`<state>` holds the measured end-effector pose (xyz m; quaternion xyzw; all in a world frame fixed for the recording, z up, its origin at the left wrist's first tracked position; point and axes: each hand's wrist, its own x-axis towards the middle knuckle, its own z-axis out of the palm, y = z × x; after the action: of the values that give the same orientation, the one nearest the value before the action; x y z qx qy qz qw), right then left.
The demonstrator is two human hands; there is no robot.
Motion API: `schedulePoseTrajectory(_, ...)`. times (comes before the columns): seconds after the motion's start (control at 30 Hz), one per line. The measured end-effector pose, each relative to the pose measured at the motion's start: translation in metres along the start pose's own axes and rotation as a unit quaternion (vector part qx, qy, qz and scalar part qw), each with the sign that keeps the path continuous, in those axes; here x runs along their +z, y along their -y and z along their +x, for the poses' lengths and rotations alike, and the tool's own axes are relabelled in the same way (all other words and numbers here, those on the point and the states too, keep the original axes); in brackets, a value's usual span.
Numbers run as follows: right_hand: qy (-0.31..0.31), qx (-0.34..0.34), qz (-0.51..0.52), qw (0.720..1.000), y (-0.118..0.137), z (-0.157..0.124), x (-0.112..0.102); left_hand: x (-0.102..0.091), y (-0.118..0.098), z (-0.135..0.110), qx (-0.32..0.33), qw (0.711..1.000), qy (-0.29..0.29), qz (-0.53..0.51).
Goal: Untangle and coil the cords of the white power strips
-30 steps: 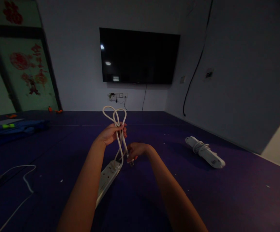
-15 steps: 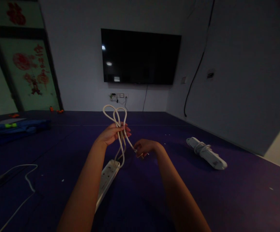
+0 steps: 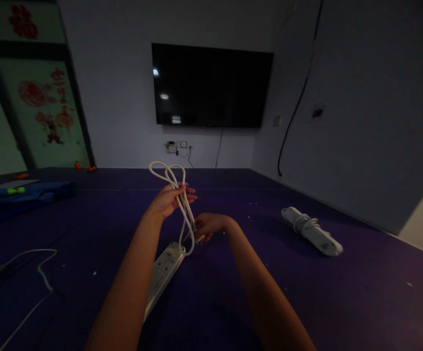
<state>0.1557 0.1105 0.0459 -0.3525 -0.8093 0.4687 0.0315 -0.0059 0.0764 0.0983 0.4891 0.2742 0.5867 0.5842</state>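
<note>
My left hand (image 3: 168,200) is raised over the purple floor and closed around gathered loops of a white cord (image 3: 167,173), which stick up above my fingers. The cord runs down to a white power strip (image 3: 162,275) lying on the floor under my left forearm. My right hand (image 3: 207,226) is lower and just to the right, its fingers closed on the cord's plug end, close to the strip's near end.
A second white power strip (image 3: 312,237) with its cord wound round it lies on the purple floor (image 3: 343,302) to the right. A loose white cable (image 3: 38,273) trails at the left. Blue items (image 3: 25,192) lie at the far left. A black TV (image 3: 211,85) hangs on the wall.
My right hand has moved back left and down toward the strip with the plug end. The loops in my left hand have tilted a little to the left.
</note>
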Motion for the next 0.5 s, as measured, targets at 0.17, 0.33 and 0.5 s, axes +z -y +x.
schedulePoseTrajectory(0.17,-0.003,-0.035,0.021,0.999,-0.006,0.011,0.002,0.005,0.001,0.004,0.033,0.996,-0.081,-0.006)
schedulePoseTrajectory(0.33,-0.047,-0.090,0.085,0.991,-0.013,0.007,-0.006,0.004,-0.005,0.006,0.079,0.983,-0.164,-0.024)
schedulePoseTrajectory(0.5,-0.156,-0.079,0.129,0.976,-0.004,0.002,-0.008,0.000,-0.009,0.005,0.095,0.971,-0.217,-0.021)
